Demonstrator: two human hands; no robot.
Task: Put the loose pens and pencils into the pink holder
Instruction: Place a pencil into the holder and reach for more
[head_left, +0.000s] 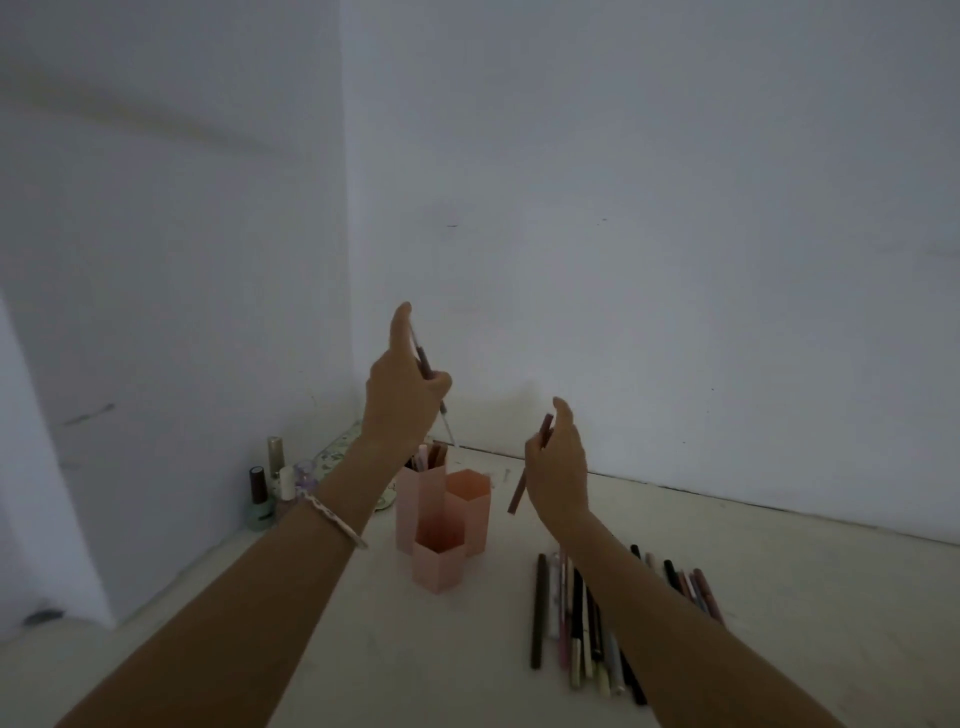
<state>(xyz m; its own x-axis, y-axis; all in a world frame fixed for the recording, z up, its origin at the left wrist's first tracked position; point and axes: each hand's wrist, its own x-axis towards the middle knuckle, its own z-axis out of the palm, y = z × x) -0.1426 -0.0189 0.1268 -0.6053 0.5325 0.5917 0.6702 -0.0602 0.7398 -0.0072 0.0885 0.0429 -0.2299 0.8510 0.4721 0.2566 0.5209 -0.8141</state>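
The pink holder stands mid-table, made of three hexagonal tubes; the tallest back tube holds several pens. My left hand is raised above that tall tube, shut on a thin pen that points down toward it. My right hand hovers to the right of the holder, shut on a dark reddish pencil held almost upright. Several loose pens and pencils lie in a row on the table under my right forearm, partly hidden by it.
Nail polish bottles and a floral pouch sit at the back left by the wall. White walls meet in a corner behind the holder. The table edge runs along the left.
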